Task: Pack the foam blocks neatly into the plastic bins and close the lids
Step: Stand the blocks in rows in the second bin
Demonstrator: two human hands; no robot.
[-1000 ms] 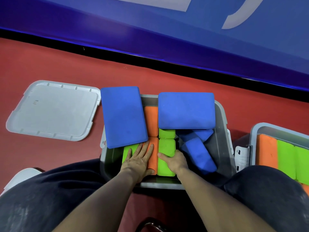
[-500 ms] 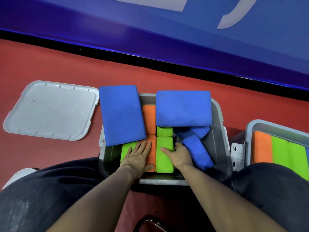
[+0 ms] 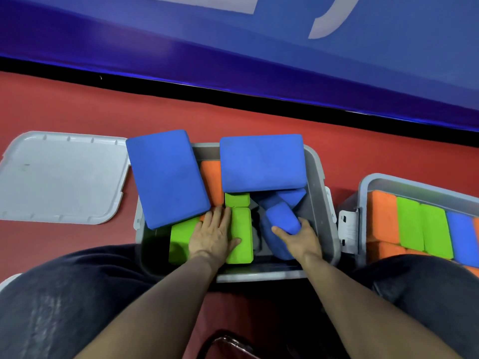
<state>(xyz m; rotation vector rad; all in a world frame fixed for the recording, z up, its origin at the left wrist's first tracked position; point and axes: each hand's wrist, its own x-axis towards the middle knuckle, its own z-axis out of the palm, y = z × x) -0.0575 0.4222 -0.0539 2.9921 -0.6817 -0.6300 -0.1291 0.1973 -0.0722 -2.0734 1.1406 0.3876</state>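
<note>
Red floor [image 3: 77,107]: grey plastic bin [image 3: 320,174]; left hand [image 3: 213,235] flat on green foam blocks [image 3: 239,234]; right hand [image 3: 302,240] grip around tilted blue foam block [image 3: 281,220].

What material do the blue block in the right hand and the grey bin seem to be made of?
Blue block: likely soft foam, matte, with rounded edges and no glare. Grey bin: looks like hard plastic, smooth and slightly glossy, with a thin moulded rim.
</note>
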